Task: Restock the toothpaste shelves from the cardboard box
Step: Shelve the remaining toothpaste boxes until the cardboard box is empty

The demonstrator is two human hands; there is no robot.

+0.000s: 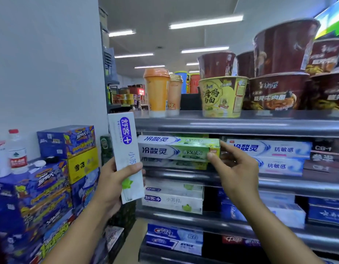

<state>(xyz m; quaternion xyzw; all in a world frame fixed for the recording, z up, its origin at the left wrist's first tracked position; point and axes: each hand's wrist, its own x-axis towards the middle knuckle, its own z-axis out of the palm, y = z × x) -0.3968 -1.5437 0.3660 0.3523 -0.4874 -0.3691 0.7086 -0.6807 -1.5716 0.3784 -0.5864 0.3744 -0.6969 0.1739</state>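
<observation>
My left hand (115, 178) grips a long white toothpaste box (124, 149) with a purple logo, held upright in front of the shelf's left end. My right hand (231, 164) pinches the right end of a green-and-white toothpaste box (176, 151), which lies on top of a similar box on the upper toothpaste shelf (203, 176). Matching white boxes with the purple logo (172, 201) are stacked on the shelf below. The cardboard box is not in view.
Blue-and-white toothpaste boxes (269, 151) fill the shelf to the right. Instant noodle cups (222, 96) and drink cups (157, 90) stand on the top shelf. Stacked blue and yellow cartons (56, 168) and water bottles (17, 151) sit at my left.
</observation>
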